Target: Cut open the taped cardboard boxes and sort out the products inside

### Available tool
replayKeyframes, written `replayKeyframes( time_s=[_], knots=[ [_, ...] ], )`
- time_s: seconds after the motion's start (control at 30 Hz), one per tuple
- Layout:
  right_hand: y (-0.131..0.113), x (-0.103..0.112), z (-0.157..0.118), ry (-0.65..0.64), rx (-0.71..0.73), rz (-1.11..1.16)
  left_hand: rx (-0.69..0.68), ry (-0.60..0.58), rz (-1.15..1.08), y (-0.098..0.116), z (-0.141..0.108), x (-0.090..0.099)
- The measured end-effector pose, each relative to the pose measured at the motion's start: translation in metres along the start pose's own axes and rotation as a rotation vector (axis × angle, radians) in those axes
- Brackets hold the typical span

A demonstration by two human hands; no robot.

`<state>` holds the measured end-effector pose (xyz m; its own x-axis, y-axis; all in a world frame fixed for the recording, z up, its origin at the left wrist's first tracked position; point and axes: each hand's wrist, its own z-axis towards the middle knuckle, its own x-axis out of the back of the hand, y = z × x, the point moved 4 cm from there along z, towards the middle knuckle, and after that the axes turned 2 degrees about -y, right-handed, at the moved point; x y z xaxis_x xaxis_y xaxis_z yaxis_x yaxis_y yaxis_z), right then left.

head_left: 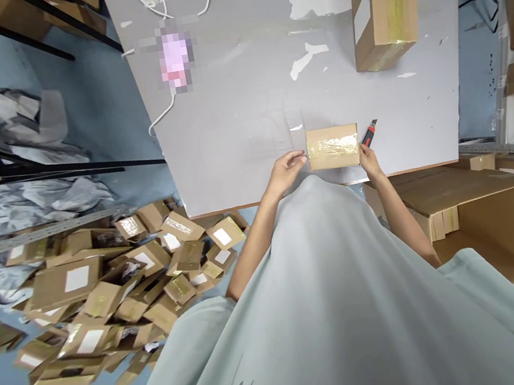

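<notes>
A small cardboard box [333, 147] with shiny tape over its top lies near the front edge of the table. By its left side is my left hand [287, 172], fingers stretched towards the box with a small gap visible. My right hand [369, 160] is closed round a red and black box cutter [369, 133] at the box's right edge. The cutter's dark tip points up and to the right, away from the box.
A taller taped carton [386, 6] stands at the back right of the grey table [234, 117]. White cables [164, 115] and a blurred pink item [174, 58] lie back left. Many cardboard boxes [65, 281] are heaped on the floor, left. A large open carton [500, 230] sits at right.
</notes>
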<state>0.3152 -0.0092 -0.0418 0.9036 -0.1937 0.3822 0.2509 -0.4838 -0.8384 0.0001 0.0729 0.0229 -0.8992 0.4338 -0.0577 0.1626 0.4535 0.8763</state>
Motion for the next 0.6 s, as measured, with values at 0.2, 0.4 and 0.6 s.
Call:
replayKeyframes(
  time_s=[0.2,0.4,0.6],
  knots=[
    [0.003,-0.004,0.003,0.020,-0.046,0.005,0.003,0.054,0.033,0.001,0.003,0.000],
    [0.003,-0.016,0.002,0.024,-0.128,0.092,0.004,0.266,0.091,-0.005,-0.006,0.035],
    [-0.025,-0.045,0.001,-0.250,-0.057,0.249,0.115,0.341,0.115,-0.014,-0.009,0.055]
  ],
)
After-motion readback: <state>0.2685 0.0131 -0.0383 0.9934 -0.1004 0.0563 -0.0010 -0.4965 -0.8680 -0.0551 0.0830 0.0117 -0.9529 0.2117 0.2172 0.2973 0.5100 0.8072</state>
